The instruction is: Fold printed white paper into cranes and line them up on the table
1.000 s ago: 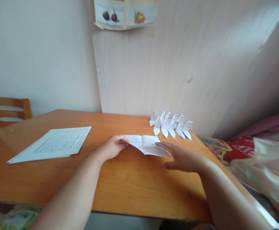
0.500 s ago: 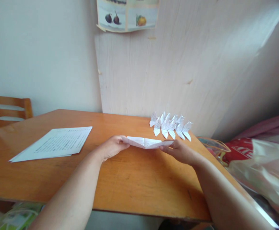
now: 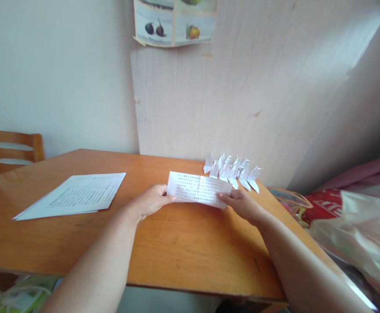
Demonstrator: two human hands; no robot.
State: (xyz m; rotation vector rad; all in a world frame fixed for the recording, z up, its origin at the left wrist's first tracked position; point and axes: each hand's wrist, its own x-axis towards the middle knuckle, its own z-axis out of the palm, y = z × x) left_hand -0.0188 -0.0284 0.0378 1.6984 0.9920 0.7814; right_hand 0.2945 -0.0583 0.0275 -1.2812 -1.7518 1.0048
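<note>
One creased sheet of printed paper (image 3: 191, 189) is held over the wooden table (image 3: 183, 252): the left hand (image 3: 151, 203) closes in a thumb-and-finger pinch at its left edge, the right hand (image 3: 243, 205) pinches its right side. The step looks like folding; a further fold would call for lined-up edges and a firm press. Behind, to the right, stand origami birds (image 3: 224, 172).

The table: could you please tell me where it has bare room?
Bare tabletop shows on the near side of the held sheet and, farther back, between the printed pages and folded paper figures. Those closely set figures crowd the back right.
</note>
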